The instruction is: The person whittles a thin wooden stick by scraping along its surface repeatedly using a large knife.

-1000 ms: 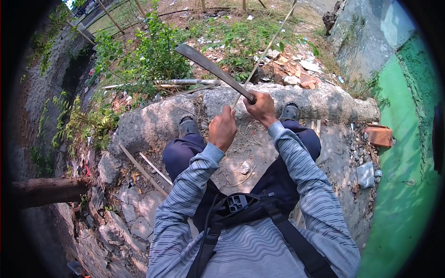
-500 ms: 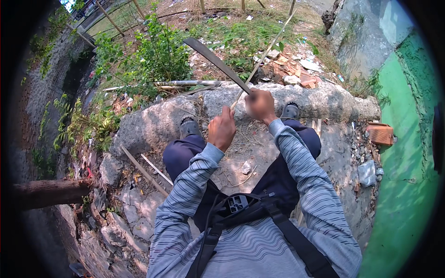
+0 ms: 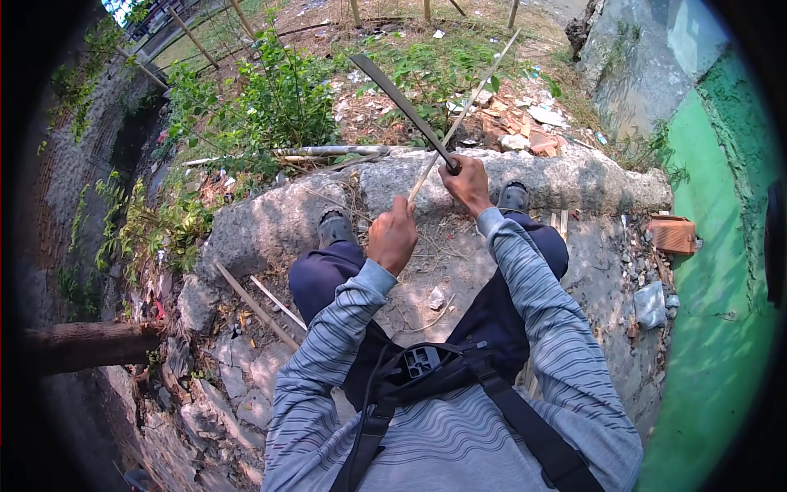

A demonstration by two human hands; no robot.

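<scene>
A thin bamboo stick (image 3: 463, 111) slants from frame centre toward the upper right, its lower end gripped in the closed left hand (image 3: 392, 238). The right hand (image 3: 467, 182), fist shut, holds a dark machete (image 3: 402, 102) whose blade points up-left, crossing the stick above a stone ledge (image 3: 574, 176).

I see a rough stone slab (image 3: 270, 221) underfoot, with leafy weeds (image 3: 270, 90) growing beyond it; a grey pipe (image 3: 328, 151) lies along its far edge. A log (image 3: 82, 344) juts in at the left; a red brick (image 3: 670, 234) sits beside the green wall (image 3: 721, 328).
</scene>
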